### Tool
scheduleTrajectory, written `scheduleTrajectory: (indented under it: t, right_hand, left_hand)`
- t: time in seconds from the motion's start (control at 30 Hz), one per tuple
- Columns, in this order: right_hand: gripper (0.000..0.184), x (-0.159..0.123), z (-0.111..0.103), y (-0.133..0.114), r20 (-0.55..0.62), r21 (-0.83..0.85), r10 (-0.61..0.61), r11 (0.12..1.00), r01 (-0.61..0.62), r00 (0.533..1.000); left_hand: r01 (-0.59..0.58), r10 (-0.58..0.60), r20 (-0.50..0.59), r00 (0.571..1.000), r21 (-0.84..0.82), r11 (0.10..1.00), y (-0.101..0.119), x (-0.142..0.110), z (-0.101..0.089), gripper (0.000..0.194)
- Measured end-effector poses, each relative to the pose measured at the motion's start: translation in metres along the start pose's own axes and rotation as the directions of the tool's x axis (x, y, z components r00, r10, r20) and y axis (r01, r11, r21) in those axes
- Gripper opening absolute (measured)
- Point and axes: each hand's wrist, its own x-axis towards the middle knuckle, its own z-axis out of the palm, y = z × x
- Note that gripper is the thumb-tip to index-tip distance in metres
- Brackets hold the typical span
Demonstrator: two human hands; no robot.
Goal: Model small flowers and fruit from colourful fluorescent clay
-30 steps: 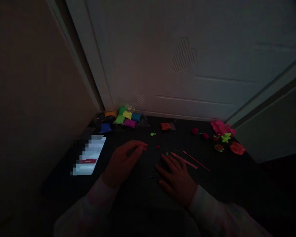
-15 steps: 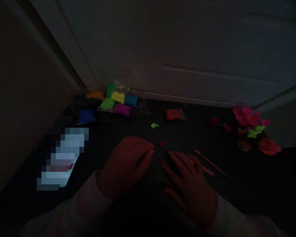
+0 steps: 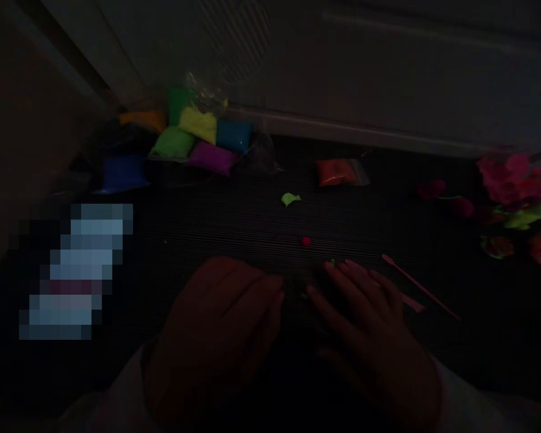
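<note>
The scene is very dim. My left hand (image 3: 220, 325) is closed, its fingers pressed together and curled down over the dark table; whatever they hold, if anything, is hidden. My right hand (image 3: 374, 331) lies palm down with its fingers stretched and slightly apart. At its fingertips show small green bits (image 3: 332, 263), too small to name. Partly under those fingers lies a flat pink tool (image 3: 413, 302), and a thin pink stick (image 3: 421, 288) lies to their right. Beyond the hands sit a small red ball (image 3: 305, 241) and a light green fish-shaped piece (image 3: 290, 199).
Several coloured packets, among them a purple one (image 3: 213, 158) and a blue one (image 3: 125, 172), are heaped at the back left. An orange packet (image 3: 337, 172) lies at the back. Artificial flowers (image 3: 514, 177) stand right; a bright blurred-out device (image 3: 79, 270) lies left.
The view has shifted closer, so the table things look larger and the packets sit higher. Both hands keep much the same pose; more green shows at my right fingertips.
</note>
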Motion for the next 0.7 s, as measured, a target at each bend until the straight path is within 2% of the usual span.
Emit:
scheduleTrajectory:
  t: [0.17,0.4,0.57,0.7]
  right_hand:
    - [0.052,-0.005,-0.009,0.008,-0.091,0.148,0.06,0.988,-0.046,0.994]
    - [0.032,-0.001,-0.007,0.007,-0.063,0.063,-0.008,0.998,0.012,0.998]
    - [0.04,0.006,-0.007,0.006,-0.011,0.048,-0.02,0.999,0.021,1.0]
    - [0.046,0.007,-0.004,0.006,0.041,0.024,-0.012,1.0,0.011,0.999]
  left_hand:
    - [0.089,-0.093,-0.035,0.995,-0.082,0.993,0.003,-0.002,-0.001,0.021]
    - [0.032,-0.032,-0.03,0.999,-0.022,0.999,0.004,-0.001,-0.001,0.016]
    - [0.009,-0.01,0.021,1.0,0.041,0.999,0.003,0.0,-0.003,0.013]
    - [0.009,-0.009,0.005,1.0,0.033,0.999,0.005,-0.001,-0.003,0.011]
